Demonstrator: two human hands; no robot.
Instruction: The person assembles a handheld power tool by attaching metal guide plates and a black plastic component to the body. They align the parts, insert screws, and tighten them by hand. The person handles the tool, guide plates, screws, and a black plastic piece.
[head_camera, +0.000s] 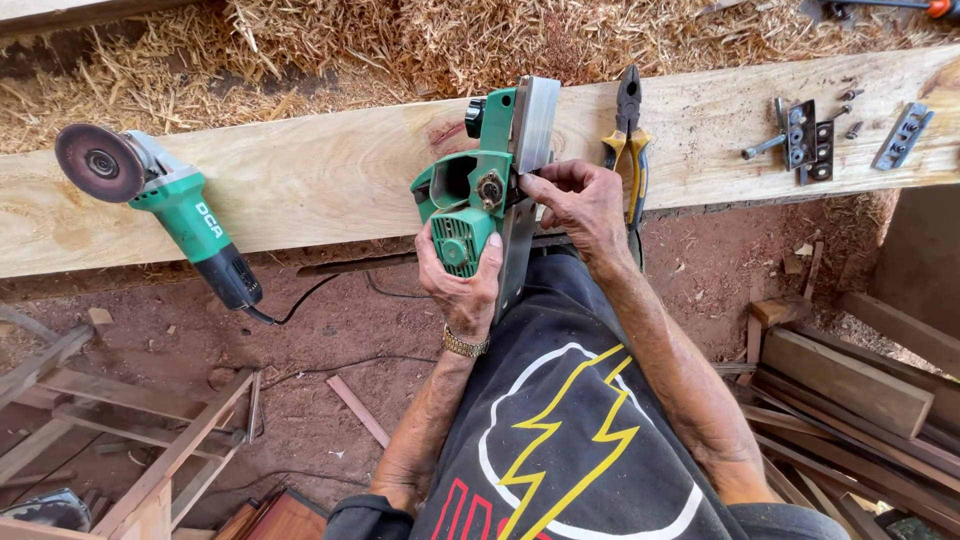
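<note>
I hold a green electric hand planer (470, 185) on its side against the near edge of a long pale wooden plank (320, 175). My left hand (460, 285), with a gold watch at the wrist, grips the planer's rounded motor end from below. My right hand (580, 205) rests on the planer's grey metal base plate (535, 125), fingertips pinching at its edge near the middle. A pair of pliers with yellow and black handles (628, 140) lies on the plank just right of the planer, partly behind my right hand.
A green angle grinder (160, 205) with a worn disc lies on the plank's left part, its cord trailing down. Metal blades, brackets and screws (815, 140) lie at the plank's right end. Straw lies behind the plank. Wooden frames (130, 430) and offcuts (850, 390) lie on the red dirt floor.
</note>
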